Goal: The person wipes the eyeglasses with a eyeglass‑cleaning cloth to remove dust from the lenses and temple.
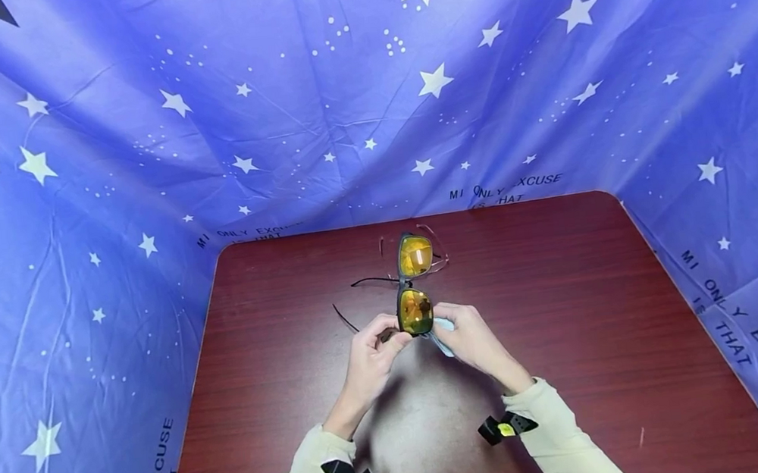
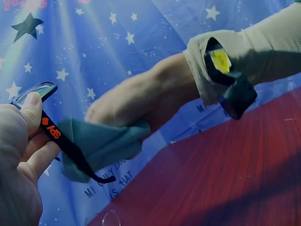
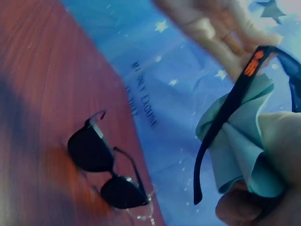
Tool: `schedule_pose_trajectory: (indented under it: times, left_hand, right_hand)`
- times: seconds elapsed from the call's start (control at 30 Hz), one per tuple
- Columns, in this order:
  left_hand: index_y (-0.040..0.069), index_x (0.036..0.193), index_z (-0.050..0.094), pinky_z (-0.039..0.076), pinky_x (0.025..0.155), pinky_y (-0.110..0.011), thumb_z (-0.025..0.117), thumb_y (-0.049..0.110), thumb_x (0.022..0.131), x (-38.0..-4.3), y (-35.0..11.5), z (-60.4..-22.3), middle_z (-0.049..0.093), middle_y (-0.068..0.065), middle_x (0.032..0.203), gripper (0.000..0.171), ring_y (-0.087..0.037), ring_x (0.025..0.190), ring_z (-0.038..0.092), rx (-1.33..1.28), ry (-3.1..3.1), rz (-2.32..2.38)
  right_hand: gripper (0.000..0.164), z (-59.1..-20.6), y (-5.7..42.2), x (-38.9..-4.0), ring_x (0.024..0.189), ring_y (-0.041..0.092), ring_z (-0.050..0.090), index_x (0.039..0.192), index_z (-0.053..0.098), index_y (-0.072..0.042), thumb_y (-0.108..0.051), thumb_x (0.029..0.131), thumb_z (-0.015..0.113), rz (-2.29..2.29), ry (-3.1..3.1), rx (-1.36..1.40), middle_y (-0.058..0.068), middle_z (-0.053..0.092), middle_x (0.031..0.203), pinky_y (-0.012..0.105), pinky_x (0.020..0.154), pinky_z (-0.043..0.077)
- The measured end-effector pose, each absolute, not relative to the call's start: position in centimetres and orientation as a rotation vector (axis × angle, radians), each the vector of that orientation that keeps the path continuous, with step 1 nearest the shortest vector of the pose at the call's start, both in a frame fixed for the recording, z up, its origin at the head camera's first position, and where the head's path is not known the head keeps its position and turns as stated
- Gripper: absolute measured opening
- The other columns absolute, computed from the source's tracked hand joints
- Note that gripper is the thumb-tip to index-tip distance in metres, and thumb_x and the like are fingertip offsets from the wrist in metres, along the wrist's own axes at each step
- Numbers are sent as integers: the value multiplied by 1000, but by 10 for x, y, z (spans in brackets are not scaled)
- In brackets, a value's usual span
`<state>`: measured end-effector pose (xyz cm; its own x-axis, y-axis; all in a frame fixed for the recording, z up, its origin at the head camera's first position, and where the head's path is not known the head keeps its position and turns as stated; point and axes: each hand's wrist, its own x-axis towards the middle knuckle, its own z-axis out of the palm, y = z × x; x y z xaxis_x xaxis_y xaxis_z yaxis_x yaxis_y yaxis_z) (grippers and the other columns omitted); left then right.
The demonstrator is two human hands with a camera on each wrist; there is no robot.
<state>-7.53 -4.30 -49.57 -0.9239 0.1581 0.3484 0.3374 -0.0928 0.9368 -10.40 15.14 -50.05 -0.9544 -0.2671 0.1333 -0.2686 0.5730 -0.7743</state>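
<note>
Sunglasses [image 1: 416, 310] with yellow mirrored lenses and a black frame are held off the table, front facing up toward the head camera. My left hand [image 1: 372, 347] pinches the frame near one hinge with thumb and fingers; an orange logo [image 2: 51, 128] shows on the temple there. My right hand [image 1: 474, 334] grips a pale blue cloth [image 3: 244, 146], bunched against that same temple [image 3: 223, 115], whose curved tip sticks out past the cloth. The right fingertips are partly hidden by the cloth.
A second pair of dark sunglasses [image 3: 89, 150] rests on the reddish-brown table [image 1: 562, 287], mostly hidden in the head view. Beside it lies a pair of thin clear-framed glasses [image 1: 439, 240]. Blue star-patterned cloth [image 1: 312, 106] hangs along the table's back and sides.
</note>
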Motion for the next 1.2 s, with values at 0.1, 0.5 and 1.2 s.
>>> schedule_pose_trajectory:
  times: [0.1, 0.5, 1.2]
  left_hand:
    - [-12, 97, 66, 52, 82, -18, 69, -5, 91, -76, -44, -493, 65, -31, 94, 9, -2, 93, 62, -559, -2020, -2162]
    - [-13, 97, 65, 52, 82, -15, 69, -6, 91, -74, -44, -493, 64, -33, 94, 10, -1, 92, 62, -555, -2011, -2196]
    - [-13, 99, 66, 50, 75, -15, 68, -7, 92, -70, -56, -492, 65, -31, 96, 9, -1, 86, 58, -508, -2101, -2185]
  right_hand:
    - [13, -500, 152, -105, 79, 11, 61, 95, 79, -8, -1, 91, 69, 1366, -2757, 507, 0, 74, 90, 29, 73, 52]
    - [10, -508, 154, -104, 85, 16, 68, 97, 79, -11, -7, 92, 71, 1231, -2783, 485, -1, 74, 91, 39, 75, 56]
    - [14, -521, 177, -109, 91, 29, 73, 104, 80, -17, -27, 97, 72, 948, -2828, 281, 0, 75, 99, 52, 70, 55]
